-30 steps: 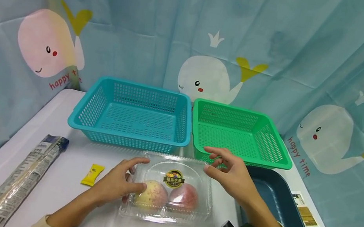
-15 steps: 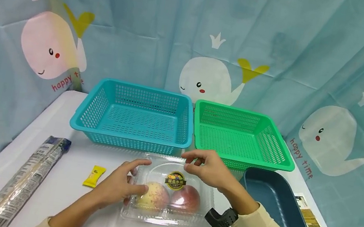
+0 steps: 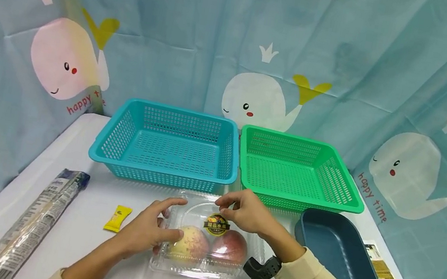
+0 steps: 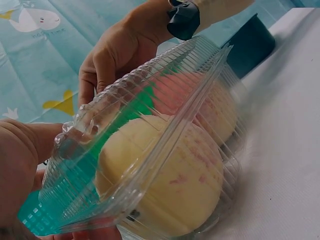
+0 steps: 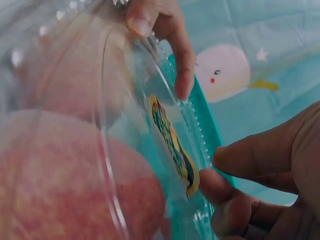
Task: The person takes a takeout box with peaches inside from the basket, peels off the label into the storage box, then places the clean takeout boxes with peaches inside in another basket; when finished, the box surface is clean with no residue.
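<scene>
A clear plastic clamshell fruit box (image 3: 185, 270) lies on the white table in front of the person. Inside it two round peaches sit side by side: a pale yellow one (image 4: 165, 185) and a redder one (image 5: 65, 180). On the lid is a black and gold label (image 3: 216, 224). My left hand (image 3: 153, 223) grips the box's left side, thumb on the lid and fingers round the edge. The right hand (image 3: 249, 212) is over the far part of the lid with bent fingers, its fingertips right by the label's edge in the right wrist view.
Behind the box stand a blue basket (image 3: 162, 169) and a green basket (image 3: 301, 200). A dark blue tray (image 3: 337, 255) is at the right, with a printed packet (image 3: 381, 267) beyond it. Leftward lie a small yellow packet (image 3: 118, 218) and a long silvery wrapped roll (image 3: 32, 221).
My right hand has moved left from the box's right corner to beside the label, and its fingers have drawn closer together. The left hand keeps its grip on the box.
</scene>
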### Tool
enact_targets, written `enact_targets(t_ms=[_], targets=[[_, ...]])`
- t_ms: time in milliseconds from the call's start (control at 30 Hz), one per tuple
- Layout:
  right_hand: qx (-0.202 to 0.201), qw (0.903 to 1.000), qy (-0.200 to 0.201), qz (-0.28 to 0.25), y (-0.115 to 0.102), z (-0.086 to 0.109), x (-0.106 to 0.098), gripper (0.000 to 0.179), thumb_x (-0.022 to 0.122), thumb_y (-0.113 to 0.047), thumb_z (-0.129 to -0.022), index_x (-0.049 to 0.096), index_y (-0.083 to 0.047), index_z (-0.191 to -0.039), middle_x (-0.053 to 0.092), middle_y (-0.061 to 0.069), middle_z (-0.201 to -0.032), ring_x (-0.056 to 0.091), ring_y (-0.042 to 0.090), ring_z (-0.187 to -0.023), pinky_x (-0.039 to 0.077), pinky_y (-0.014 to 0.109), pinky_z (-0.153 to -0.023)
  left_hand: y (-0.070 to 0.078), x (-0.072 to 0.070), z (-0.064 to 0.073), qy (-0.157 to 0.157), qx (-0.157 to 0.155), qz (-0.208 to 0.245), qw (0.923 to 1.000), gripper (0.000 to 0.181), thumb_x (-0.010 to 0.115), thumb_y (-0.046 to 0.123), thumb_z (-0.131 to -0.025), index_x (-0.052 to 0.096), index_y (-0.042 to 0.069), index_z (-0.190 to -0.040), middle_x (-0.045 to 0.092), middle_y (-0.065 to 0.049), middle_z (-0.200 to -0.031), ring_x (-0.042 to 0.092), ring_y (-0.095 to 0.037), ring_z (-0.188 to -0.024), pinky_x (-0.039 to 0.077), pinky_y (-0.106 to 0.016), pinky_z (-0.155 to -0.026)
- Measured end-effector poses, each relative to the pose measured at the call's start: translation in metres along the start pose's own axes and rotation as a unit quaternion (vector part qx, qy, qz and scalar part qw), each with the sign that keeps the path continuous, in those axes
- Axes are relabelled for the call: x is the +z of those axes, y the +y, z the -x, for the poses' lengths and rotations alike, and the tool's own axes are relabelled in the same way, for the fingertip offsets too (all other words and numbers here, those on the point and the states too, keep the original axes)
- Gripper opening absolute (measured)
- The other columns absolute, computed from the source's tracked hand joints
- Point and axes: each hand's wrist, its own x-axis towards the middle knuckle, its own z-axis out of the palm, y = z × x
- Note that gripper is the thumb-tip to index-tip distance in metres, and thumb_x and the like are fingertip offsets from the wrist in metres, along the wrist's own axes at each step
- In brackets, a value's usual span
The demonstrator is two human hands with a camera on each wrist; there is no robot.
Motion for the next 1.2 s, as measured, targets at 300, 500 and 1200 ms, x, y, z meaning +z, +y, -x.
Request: enact_targets(t_ms=[300,500,1200], targets=[[0.009,0.9969,0.014,0.076,-0.005,-0.001,0.008,0.012,0.068,-0.002,-0.083,0.075,-0.004,-0.093,0.066,-0.007,-0.075,0.054,0.010,-0.063,0.046,0.027,-0.053,0.001,0.000,0.001,0.001,-0.003,-0.001,1.0000,0.071,0.079,0.010,-0.078,0.047,0.016,-0.142,0.034,-0.019,-0.117,0.045,-0.023,-0.062,0.046,-0.036,-0.037],[0.001,0.9925,0.028,0.119,-0.006,-0.001,0.012,0.013,0.070,-0.005,-0.083,0.071,-0.014,-0.074,0.060,-0.012,-0.063,0.051,0.007,-0.061,0.043,0.027,-0.056,0.000,0.000,0.001,-0.002,-0.003,0.000,1.0000,0.072,0.078,0.010,-0.078,0.046,0.014,-0.143,0.033,-0.019,-0.117,0.046,-0.022,-0.062,0.046,-0.036,-0.037],[-0.037,0.9932,0.097,-0.053,-0.007,0.017,-0.001,0.009,0.064,0.003,-0.089,0.063,-0.003,-0.081,0.057,0.003,-0.071,0.050,0.017,-0.064,0.043,0.026,-0.053,0.001,0.000,0.000,0.002,0.003,-0.018,0.9998,0.072,0.080,0.011,-0.077,0.047,0.014,-0.142,0.035,-0.019,-0.113,0.045,-0.022,-0.061,0.046,-0.035,-0.037]])
